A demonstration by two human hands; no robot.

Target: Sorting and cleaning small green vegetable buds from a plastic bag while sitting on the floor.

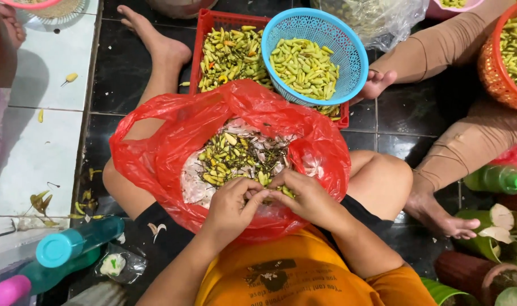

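A red plastic bag point(156, 141) lies open on my lap, holding chilli stems and several small yellow-green chillies point(235, 156). My left hand point(233, 207) and my right hand point(309, 198) meet over the bag's near edge, fingertips pinched together on one small chilli point(264, 195) that is mostly hidden by the fingers. Beyond the bag, a red crate point(204, 25) is full of chillies, and a blue basket point(349, 51) of stemless chillies rests on its right part.
Another person's legs and feet point(440, 221) sit at right, next to an orange basket point(491, 73) of chillies. A green bottle point(496, 178) and cut stalks point(496, 224) lie at right. Teal bottles point(71, 243) lie at lower left. Black floor tiles surround me; white tiles lie at left.
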